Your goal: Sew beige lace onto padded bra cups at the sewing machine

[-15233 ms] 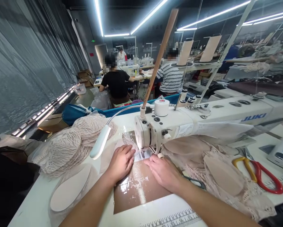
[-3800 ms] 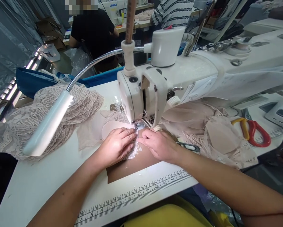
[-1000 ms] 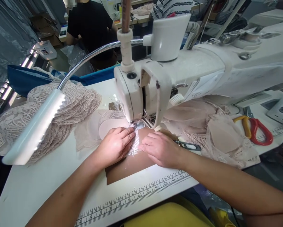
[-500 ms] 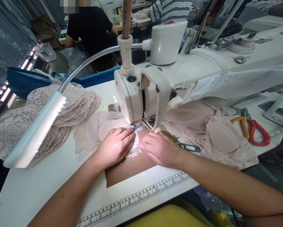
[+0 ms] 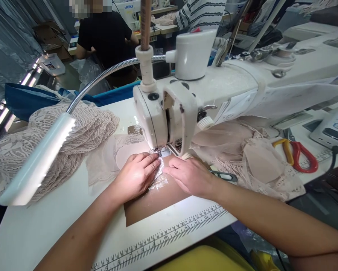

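Note:
Under the needle end of a white sewing machine, my left hand lies with its fingers stretched over pale beige fabric. Its fingertips come up close to the presser foot. To the right of the foot, my right hand has curled fingers, thumb and forefinger close together. What they pinch, if anything, is hidden. Between the hands, shiny clear tape covers part of a brown sheet on the white table. Both hands rest low on the work.
A lamp on a bendy metal neck hangs at left over stacked beige lace. At right lie beige lace pieces, scissors with red and yellow handles, and dark thread snips. A ruler strip runs along the front edge. People sit beyond.
The whole view has shifted slightly, with the machine and table a little further left. Both hands keep nearly the same place and pose at the presser foot.

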`<state>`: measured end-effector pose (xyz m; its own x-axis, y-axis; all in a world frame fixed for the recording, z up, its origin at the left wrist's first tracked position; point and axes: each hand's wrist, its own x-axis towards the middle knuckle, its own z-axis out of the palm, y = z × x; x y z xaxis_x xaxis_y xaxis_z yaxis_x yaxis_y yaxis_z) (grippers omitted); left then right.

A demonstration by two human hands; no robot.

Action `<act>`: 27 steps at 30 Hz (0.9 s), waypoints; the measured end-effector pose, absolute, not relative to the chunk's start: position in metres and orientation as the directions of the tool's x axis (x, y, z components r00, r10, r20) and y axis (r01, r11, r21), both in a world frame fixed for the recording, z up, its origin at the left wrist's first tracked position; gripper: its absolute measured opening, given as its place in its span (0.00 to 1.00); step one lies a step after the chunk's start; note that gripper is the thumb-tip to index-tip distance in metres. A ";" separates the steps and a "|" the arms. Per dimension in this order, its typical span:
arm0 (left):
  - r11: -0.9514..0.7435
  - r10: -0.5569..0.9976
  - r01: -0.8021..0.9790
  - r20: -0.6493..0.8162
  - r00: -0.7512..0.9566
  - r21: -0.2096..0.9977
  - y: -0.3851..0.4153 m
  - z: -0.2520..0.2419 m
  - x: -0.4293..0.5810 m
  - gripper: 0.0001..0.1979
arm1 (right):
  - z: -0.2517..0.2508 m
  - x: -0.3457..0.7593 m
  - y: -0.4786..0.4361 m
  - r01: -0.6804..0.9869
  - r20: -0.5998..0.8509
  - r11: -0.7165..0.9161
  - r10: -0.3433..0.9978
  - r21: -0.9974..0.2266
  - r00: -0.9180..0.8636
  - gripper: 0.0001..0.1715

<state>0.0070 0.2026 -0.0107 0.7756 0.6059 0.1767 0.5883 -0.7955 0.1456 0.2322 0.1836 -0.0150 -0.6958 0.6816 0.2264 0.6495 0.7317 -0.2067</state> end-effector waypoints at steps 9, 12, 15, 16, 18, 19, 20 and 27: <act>-0.808 0.589 0.570 0.190 0.785 0.149 0.204 -0.012 0.004 0.16 | -0.015 0.227 0.185 0.737 0.179 0.658 0.752 -0.152 -0.634 0.16; -0.802 0.598 0.578 0.182 0.781 0.153 0.207 -0.012 0.004 0.17 | -0.014 0.225 0.186 0.765 0.159 0.632 0.773 -0.121 -0.614 0.18; -0.793 0.609 0.588 0.194 0.769 0.161 0.209 -0.012 0.005 0.16 | -0.013 0.223 0.187 0.784 0.149 0.611 0.790 -0.112 -0.594 0.19; -0.790 0.613 0.592 0.200 0.764 0.163 0.209 -0.012 0.005 0.16 | -0.013 0.222 0.188 0.788 0.148 0.605 0.794 -0.112 -0.589 0.20; -0.781 0.624 0.603 0.212 0.752 0.163 0.209 -0.012 0.006 0.15 | -0.013 0.221 0.188 0.797 0.153 0.594 0.802 -0.110 -0.577 0.20; -0.777 0.630 0.609 0.216 0.746 0.161 0.210 -0.012 0.007 0.15 | -0.013 0.220 0.188 0.800 0.160 0.589 0.805 -0.109 -0.571 0.19; -0.772 0.635 0.615 0.217 0.741 0.159 0.210 -0.011 0.007 0.15 | -0.013 0.220 0.189 0.802 0.165 0.587 0.807 -0.110 -0.568 0.19; -0.737 0.676 0.664 0.172 0.717 0.129 0.211 -0.011 0.007 0.15 | -0.016 0.223 0.189 0.794 0.170 0.596 0.800 -0.119 -0.575 0.21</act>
